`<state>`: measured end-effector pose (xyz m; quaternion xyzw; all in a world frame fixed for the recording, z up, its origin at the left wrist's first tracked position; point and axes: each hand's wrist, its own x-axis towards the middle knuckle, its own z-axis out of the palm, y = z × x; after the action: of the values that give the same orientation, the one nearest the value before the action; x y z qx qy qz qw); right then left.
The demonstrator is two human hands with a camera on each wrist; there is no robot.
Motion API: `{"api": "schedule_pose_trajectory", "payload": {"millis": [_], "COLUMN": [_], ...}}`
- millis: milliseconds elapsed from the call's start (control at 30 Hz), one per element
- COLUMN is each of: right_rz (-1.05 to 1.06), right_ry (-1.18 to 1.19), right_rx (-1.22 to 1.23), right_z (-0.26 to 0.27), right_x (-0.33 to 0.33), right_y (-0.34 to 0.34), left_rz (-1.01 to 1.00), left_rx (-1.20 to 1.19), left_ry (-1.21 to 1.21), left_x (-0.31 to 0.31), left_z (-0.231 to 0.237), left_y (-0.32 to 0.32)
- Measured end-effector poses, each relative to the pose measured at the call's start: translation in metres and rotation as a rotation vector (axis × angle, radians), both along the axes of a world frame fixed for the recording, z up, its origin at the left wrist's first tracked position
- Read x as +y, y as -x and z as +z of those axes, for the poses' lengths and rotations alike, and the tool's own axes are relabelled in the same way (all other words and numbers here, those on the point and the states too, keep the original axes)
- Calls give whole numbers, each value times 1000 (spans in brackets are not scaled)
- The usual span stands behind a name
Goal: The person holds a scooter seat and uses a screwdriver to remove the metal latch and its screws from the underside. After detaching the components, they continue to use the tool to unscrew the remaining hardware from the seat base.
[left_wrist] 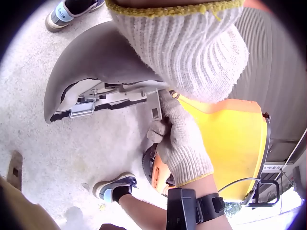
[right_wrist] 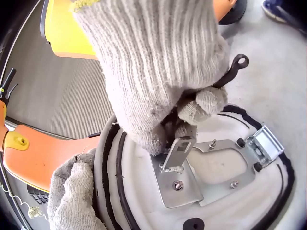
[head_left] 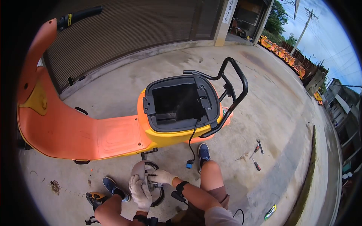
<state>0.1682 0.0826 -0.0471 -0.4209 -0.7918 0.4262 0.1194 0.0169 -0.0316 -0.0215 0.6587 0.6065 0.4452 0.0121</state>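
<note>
A grey scooter seat (head_left: 138,170) stands on edge between the person's legs, its pale underside toward the right. My gloved left hand (head_left: 140,193) holds the seat by its padded outer side and rim. In the right wrist view, a metal hinge bracket (right_wrist: 178,190) with an upright slotted tab and nuts is fixed to the underside. My gloved right hand (right_wrist: 163,81) grips a dark wrench (right_wrist: 234,71), whose ring end sticks out past the fingers. Its thumb and fingertips are at the bracket's tab; the wrench's other end is hidden. A metal latch loop (right_wrist: 268,143) sits at the seat's far end.
An orange and yellow scooter (head_left: 117,135) stands just ahead, its storage box (head_left: 177,101) uncovered. A black cable with a blue plug (head_left: 189,164) hangs from the box. A screwdriver (head_left: 257,166) and another tool (head_left: 259,146) lie on the concrete at right.
</note>
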Motion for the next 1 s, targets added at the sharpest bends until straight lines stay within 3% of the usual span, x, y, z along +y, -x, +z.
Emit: {"api": "schedule_pose_trajectory", "payload": {"millis": [67, 300, 400, 500, 600, 733, 833, 1000], "right_rz": [4, 51, 37, -17, -44, -47, -103, -72], "right_ry": [107, 29, -57, 93, -14, -3, -92, 278], "right_rx": [-92, -141, -82, -68, 63, -37, 47, -67], "right_z": [-6, 6, 18, 17, -6, -7, -2, -1], "right_x": [3, 2, -1, -2, -6, -4, -9, -3], "right_y": [2, 0, -3, -1, 0, 5, -1, -3], "left_rz": [1, 0, 4, 12, -4, -23, 6, 26], "left_rx": [8, 9, 62, 67, 29, 46, 24, 12], "left_ry": [2, -5, 11, 8, -1, 21, 22, 45], "left_x": [1, -1, -3, -3, -2, -3, -1, -1], "left_z": [0, 2, 7, 3, -10, -11, -13, 4], "left_y": [-1, -1, -1, 0, 2, 2, 3, -1]}}
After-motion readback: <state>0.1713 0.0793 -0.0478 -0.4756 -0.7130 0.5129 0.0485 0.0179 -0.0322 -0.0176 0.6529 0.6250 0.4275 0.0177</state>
